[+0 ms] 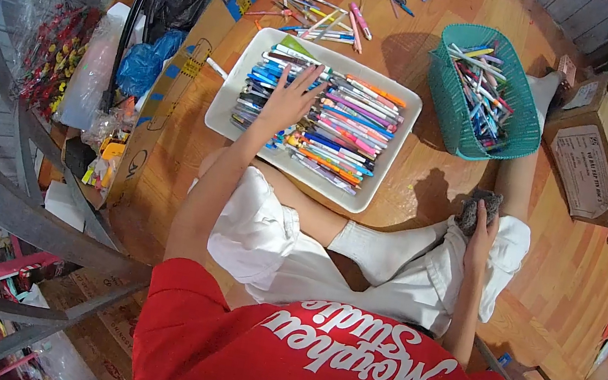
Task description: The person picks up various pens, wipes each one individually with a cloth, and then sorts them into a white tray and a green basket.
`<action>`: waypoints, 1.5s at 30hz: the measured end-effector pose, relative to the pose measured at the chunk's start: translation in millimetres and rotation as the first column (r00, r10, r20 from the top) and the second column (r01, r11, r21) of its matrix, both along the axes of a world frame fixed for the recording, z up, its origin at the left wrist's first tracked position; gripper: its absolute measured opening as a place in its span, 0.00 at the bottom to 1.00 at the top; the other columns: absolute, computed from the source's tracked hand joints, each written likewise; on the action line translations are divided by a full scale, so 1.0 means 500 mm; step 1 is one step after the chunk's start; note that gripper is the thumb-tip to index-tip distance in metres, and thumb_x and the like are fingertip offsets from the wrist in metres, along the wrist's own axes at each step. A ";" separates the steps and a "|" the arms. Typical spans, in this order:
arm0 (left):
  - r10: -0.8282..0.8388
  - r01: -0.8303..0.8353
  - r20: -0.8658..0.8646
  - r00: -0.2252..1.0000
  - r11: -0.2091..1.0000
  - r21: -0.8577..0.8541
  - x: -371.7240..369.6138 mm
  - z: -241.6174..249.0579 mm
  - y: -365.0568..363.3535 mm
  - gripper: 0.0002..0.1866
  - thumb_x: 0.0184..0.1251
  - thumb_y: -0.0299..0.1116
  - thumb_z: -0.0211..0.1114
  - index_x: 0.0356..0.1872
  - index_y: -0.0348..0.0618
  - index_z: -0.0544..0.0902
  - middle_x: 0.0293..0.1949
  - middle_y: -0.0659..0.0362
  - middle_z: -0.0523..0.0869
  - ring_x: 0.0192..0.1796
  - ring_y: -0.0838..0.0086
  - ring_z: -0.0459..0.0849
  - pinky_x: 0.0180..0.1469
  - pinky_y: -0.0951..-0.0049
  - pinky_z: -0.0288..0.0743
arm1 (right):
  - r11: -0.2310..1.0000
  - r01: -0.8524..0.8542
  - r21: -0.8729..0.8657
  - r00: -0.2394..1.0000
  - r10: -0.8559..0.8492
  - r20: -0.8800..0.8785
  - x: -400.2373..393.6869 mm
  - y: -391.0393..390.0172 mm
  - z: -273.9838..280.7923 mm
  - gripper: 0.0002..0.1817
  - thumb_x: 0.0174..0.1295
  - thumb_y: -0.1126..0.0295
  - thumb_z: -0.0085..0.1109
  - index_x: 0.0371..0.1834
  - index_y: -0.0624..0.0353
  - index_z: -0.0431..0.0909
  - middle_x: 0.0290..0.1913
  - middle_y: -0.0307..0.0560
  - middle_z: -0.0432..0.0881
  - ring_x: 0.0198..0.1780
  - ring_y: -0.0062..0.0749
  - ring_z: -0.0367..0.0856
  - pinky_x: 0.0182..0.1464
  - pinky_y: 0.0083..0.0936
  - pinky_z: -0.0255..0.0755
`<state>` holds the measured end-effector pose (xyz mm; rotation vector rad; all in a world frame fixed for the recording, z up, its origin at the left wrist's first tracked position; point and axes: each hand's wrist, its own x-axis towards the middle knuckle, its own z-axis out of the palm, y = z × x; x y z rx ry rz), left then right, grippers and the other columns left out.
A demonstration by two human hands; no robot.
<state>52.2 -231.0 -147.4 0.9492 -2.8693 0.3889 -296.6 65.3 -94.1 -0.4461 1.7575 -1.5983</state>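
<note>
My left hand [291, 102] lies over the pens [345, 129] in a white tray [379, 194], its fingers spread and resting on the left column. The pens lie side by side in two rough columns, in many colours, with a green piece [295, 47] at the tray's far edge. Over my right knee, my right hand [481, 236] is closed around a dark grey, fuzzy cloth [473, 209]. Ahead of that hand stands a teal basket [449, 129] with a jumble of pens [486, 92] in it.
Loose pens [331, 15] are scattered on the wooden floor [548, 253] beyond the tray. A long cardboard box [169, 89] with bags flanks the left, and another carton [588, 155] stands at right. Curved grey metal bars [37, 215] cross the lower left.
</note>
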 end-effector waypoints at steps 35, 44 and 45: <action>0.013 -0.012 0.028 1.000 0.999 -0.047 -0.046 -0.003 -0.064 0.23 0.60 0.34 0.59 0.59 0.60 0.74 0.72 0.59 0.53 0.74 0.67 0.47 0.70 0.41 0.37 | 0.998 -0.035 -0.046 0.999 0.037 0.034 -0.017 0.009 -0.030 0.13 0.66 0.68 0.54 0.49 0.63 0.74 0.41 0.40 0.80 0.40 0.21 0.77 0.43 0.19 0.71; -0.018 0.019 0.002 1.000 1.000 -0.020 -0.012 0.013 -0.053 0.22 0.62 0.37 0.57 0.59 0.60 0.74 0.72 0.58 0.52 0.75 0.68 0.46 0.69 0.39 0.38 | 0.999 -0.031 -0.023 0.999 0.031 0.025 -0.005 0.003 -0.006 0.13 0.65 0.67 0.55 0.49 0.62 0.74 0.42 0.41 0.80 0.41 0.21 0.77 0.44 0.19 0.72; -0.046 0.046 0.018 0.999 0.999 -0.004 -0.014 0.007 -0.049 0.22 0.62 0.37 0.57 0.59 0.60 0.74 0.73 0.58 0.51 0.75 0.68 0.46 0.69 0.39 0.38 | 0.999 -0.027 -0.018 0.999 0.028 0.022 -0.007 0.003 -0.008 0.14 0.65 0.67 0.55 0.50 0.62 0.74 0.42 0.40 0.80 0.41 0.21 0.77 0.44 0.19 0.71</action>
